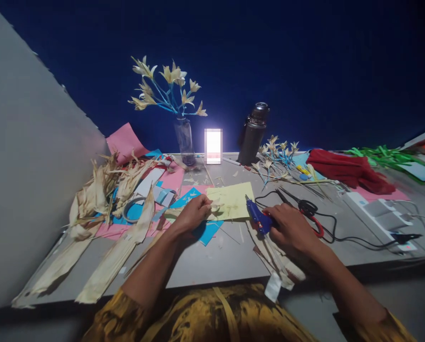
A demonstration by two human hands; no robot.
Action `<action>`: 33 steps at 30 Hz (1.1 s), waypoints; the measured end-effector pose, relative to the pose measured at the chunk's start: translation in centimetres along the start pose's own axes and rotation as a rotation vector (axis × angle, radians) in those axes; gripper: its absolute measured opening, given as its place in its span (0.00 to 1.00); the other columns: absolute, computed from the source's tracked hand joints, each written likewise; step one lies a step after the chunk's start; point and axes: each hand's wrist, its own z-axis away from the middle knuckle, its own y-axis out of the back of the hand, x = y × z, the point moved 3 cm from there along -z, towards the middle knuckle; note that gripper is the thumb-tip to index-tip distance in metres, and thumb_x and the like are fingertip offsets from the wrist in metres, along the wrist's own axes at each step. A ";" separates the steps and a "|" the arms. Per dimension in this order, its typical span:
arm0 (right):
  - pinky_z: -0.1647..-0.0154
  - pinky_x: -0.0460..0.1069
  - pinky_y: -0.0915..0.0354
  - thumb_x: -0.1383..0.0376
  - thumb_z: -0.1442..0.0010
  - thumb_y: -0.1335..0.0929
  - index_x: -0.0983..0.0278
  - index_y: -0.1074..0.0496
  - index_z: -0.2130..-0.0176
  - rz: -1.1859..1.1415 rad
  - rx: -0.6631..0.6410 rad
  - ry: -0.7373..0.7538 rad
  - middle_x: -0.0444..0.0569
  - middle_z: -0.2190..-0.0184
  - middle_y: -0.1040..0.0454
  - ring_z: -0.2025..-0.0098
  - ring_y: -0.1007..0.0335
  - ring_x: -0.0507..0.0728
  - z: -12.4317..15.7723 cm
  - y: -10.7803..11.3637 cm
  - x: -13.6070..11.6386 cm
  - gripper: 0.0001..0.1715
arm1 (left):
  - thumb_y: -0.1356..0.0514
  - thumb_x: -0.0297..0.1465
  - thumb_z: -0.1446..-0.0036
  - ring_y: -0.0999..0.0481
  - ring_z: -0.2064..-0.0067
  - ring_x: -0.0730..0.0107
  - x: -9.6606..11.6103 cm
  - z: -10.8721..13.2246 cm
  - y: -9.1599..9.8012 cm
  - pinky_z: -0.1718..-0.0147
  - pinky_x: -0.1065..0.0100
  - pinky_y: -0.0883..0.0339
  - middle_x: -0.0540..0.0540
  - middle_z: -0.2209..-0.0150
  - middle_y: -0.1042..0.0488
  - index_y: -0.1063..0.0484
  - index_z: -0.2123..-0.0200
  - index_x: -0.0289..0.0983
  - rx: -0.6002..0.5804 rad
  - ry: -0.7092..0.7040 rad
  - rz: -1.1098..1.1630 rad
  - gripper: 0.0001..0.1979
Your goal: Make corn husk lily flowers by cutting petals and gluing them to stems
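My left hand is closed in a pinch on a small pale husk piece, just over a yellow paper sheet. Its exact shape is hard to make out. My right hand grips a blue glue gun, whose nozzle points up and left above the sheet's right edge. A clear glue stick runs out of the gun's back toward me. Blue paper lies partly under the yellow sheet. Dried husk strips rest on the table below my right hand.
Husks and a tape roll lie at left. Behind stand a bottle of husk flowers and a dark flask. Scissors, a black cord, a power strip and red cloth are at right.
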 end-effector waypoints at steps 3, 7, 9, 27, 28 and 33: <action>0.54 0.54 0.38 0.68 0.47 0.36 0.66 0.30 0.50 -0.160 0.165 -0.053 0.56 0.57 0.25 0.55 0.32 0.63 0.7 0.3 1.2 0.23 | 0.41 0.27 0.54 0.40 0.76 0.72 -0.1 0.2 0.0 0.77 0.71 0.51 0.54 0.80 0.37 0.36 0.79 0.39 0.003 -0.005 0.006 0.07; 0.58 0.57 0.31 0.61 0.44 0.34 0.65 0.27 0.51 -0.417 0.363 -0.262 0.54 0.61 0.22 0.60 0.26 0.64 2.3 0.8 3.3 0.21 | 0.41 0.30 0.51 0.33 0.70 0.68 -0.3 0.5 -0.1 0.74 0.71 0.44 0.49 0.74 0.30 0.35 0.77 0.38 0.012 -0.026 0.045 0.05; 0.61 0.57 0.30 0.57 0.41 0.32 0.60 0.24 0.53 -0.540 0.352 -0.356 0.51 0.64 0.20 0.62 0.24 0.64 3.0 0.9 3.6 0.18 | 0.42 0.31 0.49 0.29 0.64 0.65 0.1 0.8 -0.1 0.69 0.69 0.39 0.45 0.64 0.25 0.32 0.74 0.38 0.017 -0.082 0.078 0.04; 0.47 0.58 0.30 0.54 0.42 0.28 0.60 0.19 0.56 -1.036 0.027 -0.126 0.53 0.59 0.19 0.51 0.24 0.66 2.4 2.3 -1.3 0.18 | 0.39 0.29 0.46 0.29 0.71 0.70 3.2 4.0 -1.0 0.70 0.70 0.37 0.49 0.73 0.27 0.27 0.71 0.38 -0.102 -0.132 0.219 0.03; 0.48 0.58 0.30 0.54 0.41 0.29 0.61 0.19 0.56 -1.023 0.009 -0.119 0.53 0.59 0.19 0.52 0.24 0.66 2.4 2.4 -1.3 0.18 | 0.40 0.29 0.46 0.29 0.71 0.70 3.2 4.0 -1.1 0.70 0.70 0.37 0.49 0.73 0.27 0.27 0.72 0.37 -0.112 -0.135 0.213 0.03; 0.54 0.55 0.27 0.53 0.39 0.30 0.60 0.19 0.57 -0.997 -0.037 -0.064 0.53 0.58 0.19 0.56 0.23 0.64 2.5 2.4 -1.3 0.18 | 0.40 0.29 0.46 0.30 0.72 0.71 3.6 4.0 -1.5 0.70 0.70 0.38 0.50 0.74 0.27 0.27 0.71 0.37 -0.139 -0.166 0.200 0.03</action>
